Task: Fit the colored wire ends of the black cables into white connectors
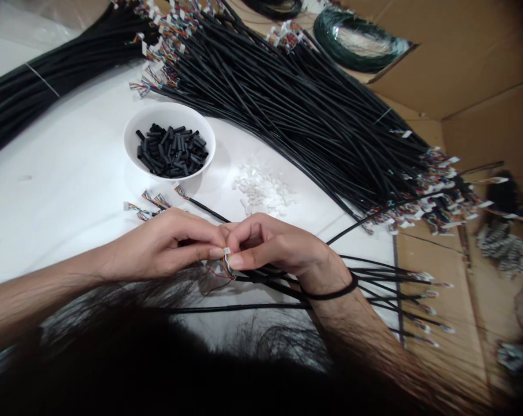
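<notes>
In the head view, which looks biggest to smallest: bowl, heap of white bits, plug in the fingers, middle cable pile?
1. Middle cable pile
2. Bowl
3. Heap of white bits
4. Plug, tiny

The connector and bowl are white, the piled cables black, the wires multicoloured.

Soft light, blurred right edge

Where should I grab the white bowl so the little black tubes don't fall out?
Probably hold the white bowl by its left rim, coming from the left: it sits upright, its round wall surrounds the black tubes, while black cables lie behind it and small white pieces to its right.
</notes>
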The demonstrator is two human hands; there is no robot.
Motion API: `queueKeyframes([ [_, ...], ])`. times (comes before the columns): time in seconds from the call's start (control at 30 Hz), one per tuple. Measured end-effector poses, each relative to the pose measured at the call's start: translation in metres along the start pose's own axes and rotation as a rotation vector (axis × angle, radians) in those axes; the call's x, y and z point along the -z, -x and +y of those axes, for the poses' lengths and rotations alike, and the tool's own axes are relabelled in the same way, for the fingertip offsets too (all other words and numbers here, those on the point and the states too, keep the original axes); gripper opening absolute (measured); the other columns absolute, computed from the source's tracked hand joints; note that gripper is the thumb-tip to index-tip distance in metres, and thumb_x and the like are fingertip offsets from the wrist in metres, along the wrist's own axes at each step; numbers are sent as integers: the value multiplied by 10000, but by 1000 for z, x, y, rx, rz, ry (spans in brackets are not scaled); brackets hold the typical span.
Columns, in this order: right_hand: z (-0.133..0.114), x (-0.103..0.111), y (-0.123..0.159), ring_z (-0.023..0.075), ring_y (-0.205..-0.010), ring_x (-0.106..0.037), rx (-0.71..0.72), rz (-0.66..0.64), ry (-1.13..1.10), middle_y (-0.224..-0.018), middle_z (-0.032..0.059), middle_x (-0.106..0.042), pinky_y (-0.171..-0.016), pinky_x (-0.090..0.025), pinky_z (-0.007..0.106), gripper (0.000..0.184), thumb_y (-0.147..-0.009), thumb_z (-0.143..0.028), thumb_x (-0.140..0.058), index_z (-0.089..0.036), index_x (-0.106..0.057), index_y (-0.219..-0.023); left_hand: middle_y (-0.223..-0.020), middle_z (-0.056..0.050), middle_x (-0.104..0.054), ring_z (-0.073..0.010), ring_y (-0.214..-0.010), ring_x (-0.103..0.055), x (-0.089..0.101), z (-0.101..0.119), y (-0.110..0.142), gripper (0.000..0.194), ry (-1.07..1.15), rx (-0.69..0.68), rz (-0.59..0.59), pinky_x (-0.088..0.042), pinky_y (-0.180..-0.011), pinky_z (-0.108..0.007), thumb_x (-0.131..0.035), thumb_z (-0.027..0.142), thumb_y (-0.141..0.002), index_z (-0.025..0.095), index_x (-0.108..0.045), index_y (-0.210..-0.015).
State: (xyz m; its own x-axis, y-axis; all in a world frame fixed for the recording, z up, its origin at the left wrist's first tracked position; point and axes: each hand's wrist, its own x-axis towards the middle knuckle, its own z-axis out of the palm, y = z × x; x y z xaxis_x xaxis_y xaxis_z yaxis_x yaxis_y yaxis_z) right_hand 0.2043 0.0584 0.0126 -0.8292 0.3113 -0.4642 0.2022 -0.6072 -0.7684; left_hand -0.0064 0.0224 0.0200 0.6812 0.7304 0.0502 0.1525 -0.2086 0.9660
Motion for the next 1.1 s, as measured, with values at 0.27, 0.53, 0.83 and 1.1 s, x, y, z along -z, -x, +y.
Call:
queueKeyframes([
  [0.27,3,-2,0,102,-604,-431,-4,33,-29,-625,-30,-533,-566,-280,266,282,-652,-337,-861,-125,-676,-643,-717,-10,-676,-85,-600,-590,0,-1,1,189,-127,-51,-20,-420,-582,-145,-533,121,-943,143,-676,-821],
  [0.53,5,-8,2,107,-632,-464,58,118,-6,-666,-32,-519,-591,-336,269,311,-645,-386,-878,-129,-702,-641,-743,-5,-634,-78,-629,-563,0,-4,5,215,-185,-100,-47,-405,-592,-145,-476,125,-977,132,-654,-858],
  [0.83,0,-12,5,101,-634,-502,131,317,26,-681,-27,-557,-600,-376,257,204,-647,-279,-879,-145,-727,-630,-652,-8,-632,-82,-560,-532,-6,-7,4,341,-282,-17,115,-391,-548,-154,-453,240,-1003,114,-623,-735],
  [1.1,1,-19,4,110,-667,-524,226,470,90,-778,-12,-589,-612,-392,265,165,-658,-282,-878,-176,-759,-701,-681,28,-657,-78,-612,-562,-7,-3,5,265,-189,114,265,-396,-577,-154,-532,258,-980,142,-689,-801],
])
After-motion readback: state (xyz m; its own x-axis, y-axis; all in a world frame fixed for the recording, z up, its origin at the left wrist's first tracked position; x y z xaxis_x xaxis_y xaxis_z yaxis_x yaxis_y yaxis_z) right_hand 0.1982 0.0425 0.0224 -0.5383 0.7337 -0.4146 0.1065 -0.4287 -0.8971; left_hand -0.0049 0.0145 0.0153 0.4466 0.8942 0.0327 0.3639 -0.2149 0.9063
